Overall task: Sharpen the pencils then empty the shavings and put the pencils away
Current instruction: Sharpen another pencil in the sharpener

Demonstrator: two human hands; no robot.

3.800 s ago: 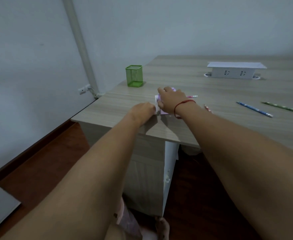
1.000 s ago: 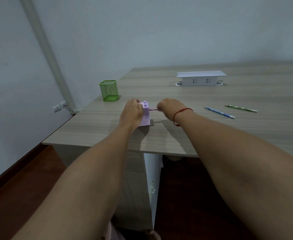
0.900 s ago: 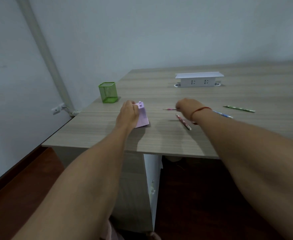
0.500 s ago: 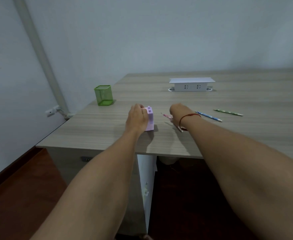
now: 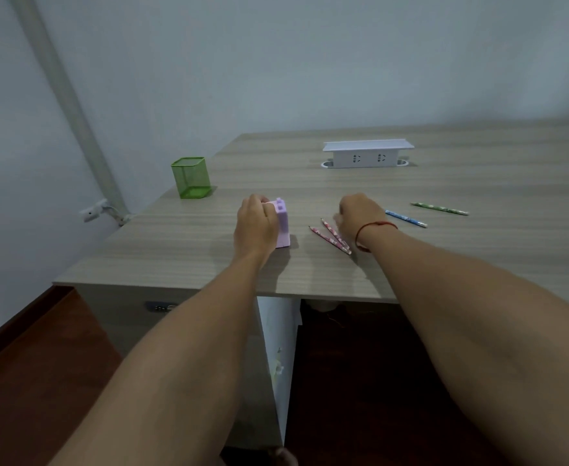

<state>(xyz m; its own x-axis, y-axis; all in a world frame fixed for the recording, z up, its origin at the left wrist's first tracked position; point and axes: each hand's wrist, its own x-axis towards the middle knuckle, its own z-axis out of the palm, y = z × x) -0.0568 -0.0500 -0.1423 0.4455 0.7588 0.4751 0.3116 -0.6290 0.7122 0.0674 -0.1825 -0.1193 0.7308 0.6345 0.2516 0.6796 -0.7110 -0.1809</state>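
Observation:
A lilac pencil sharpener [image 5: 282, 223] stands upright on the wooden desk [image 5: 478, 260], and my left hand [image 5: 256, 223] grips it from its left side. Two red patterned pencils [image 5: 329, 236] lie side by side on the desk between the sharpener and my right hand [image 5: 360, 213]. That hand, with a red string at the wrist, hovers just right of them with loosely curled fingers and nothing in it. Further right lie a blue pencil [image 5: 405, 218] and a green pencil [image 5: 439, 208]. A green mesh pencil holder [image 5: 191, 178] stands empty at the desk's left edge.
A white socket box [image 5: 367, 155] sits at the back of the desk. The desk's near edge runs just below my forearms, with a cabinet underneath. A wall with a pipe and an outlet [image 5: 91, 211] is on the left.
My right hand pulled a red pencil out of the sharpener, carried it right and laid it beside the other red pencil. My left hand stayed on the sharpener.

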